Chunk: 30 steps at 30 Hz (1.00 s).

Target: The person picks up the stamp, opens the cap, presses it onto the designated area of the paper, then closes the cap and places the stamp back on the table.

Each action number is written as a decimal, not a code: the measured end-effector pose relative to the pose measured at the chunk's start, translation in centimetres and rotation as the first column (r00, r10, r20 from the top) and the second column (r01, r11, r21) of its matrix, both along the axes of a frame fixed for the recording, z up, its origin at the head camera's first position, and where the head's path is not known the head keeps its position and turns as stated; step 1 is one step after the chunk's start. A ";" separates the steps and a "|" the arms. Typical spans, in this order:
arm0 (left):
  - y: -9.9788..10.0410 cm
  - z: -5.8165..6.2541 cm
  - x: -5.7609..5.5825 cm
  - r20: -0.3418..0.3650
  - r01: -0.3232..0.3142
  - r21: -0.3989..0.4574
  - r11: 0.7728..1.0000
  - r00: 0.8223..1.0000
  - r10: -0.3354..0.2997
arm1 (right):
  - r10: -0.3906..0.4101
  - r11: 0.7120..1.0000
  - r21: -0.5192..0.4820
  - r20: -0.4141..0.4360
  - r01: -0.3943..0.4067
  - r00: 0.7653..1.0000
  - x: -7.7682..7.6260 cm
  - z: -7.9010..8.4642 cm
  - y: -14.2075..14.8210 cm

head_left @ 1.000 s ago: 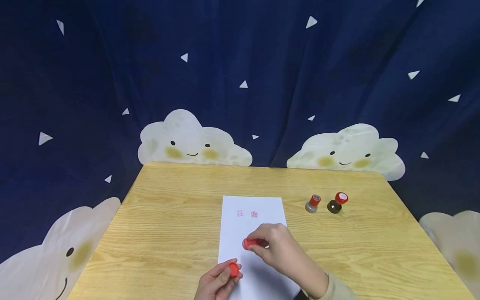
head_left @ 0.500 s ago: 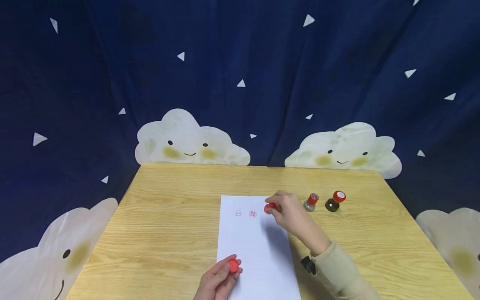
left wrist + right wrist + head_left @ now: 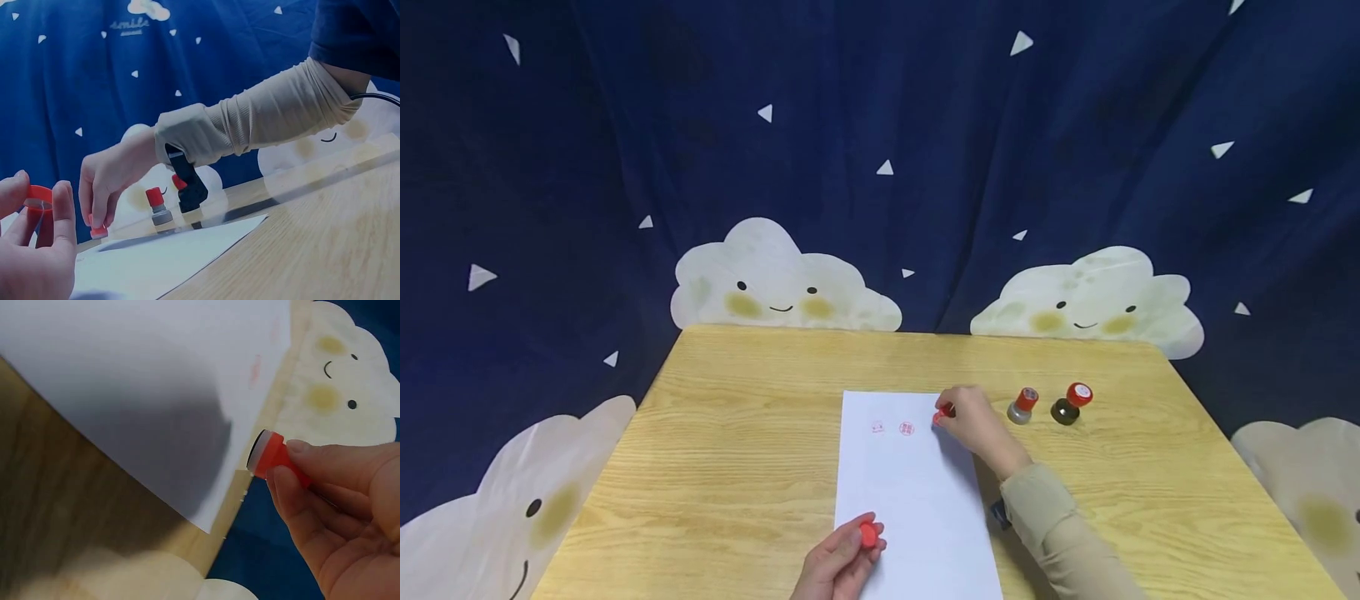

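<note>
My right hand (image 3: 976, 423) pinches a small red stamp (image 3: 940, 416) over the upper right corner of a white sheet of paper (image 3: 917, 517). In the right wrist view the stamp (image 3: 273, 456) has a pale base with a dark rim, turned toward the paper. Lower down, my left hand (image 3: 835, 558) holds a round red cap (image 3: 868, 534) between thumb and fingers. The cap (image 3: 40, 196) looks hollow in the left wrist view. Two red prints mark the sheet: a faint one (image 3: 877, 427) and a round one (image 3: 907, 428).
Right of the paper, a red and grey stamp (image 3: 1022, 406) stands beside a red and black stamp (image 3: 1071, 403). The wooden table (image 3: 737, 458) ends at a dark blue curtain (image 3: 820, 167) with clouds. A black device (image 3: 186, 181) is strapped at the right wrist.
My right hand has carried the stamp from the middle of the sheet up and right to its top right corner. The left hand with the cap has hardly moved.
</note>
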State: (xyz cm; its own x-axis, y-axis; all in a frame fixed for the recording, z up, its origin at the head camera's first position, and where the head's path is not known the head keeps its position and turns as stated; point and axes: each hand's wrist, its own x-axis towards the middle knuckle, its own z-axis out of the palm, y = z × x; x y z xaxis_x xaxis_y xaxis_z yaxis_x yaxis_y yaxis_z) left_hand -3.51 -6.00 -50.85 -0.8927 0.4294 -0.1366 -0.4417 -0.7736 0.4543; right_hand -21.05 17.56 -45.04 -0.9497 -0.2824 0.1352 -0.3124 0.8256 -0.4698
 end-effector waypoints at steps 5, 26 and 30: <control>0.0 0.0 0.0 -0.003 -0.001 0.000 1.000 1.000 0.001 | -0.016 1.000 0.021 0.042 0.016 0.999 -0.3 -1.1 -0.3; 0.1 -0.2 0.0 0.048 0.001 -0.049 0.999 0.999 0.002 | -0.023 1.000 0.003 0.070 0.023 0.997 -0.3 -1.0 -0.4; 0.0 -0.1 0.0 0.042 0.002 -0.050 0.999 0.999 0.000 | -0.023 1.000 -0.010 0.006 0.023 1.000 -0.4 -0.6 -0.4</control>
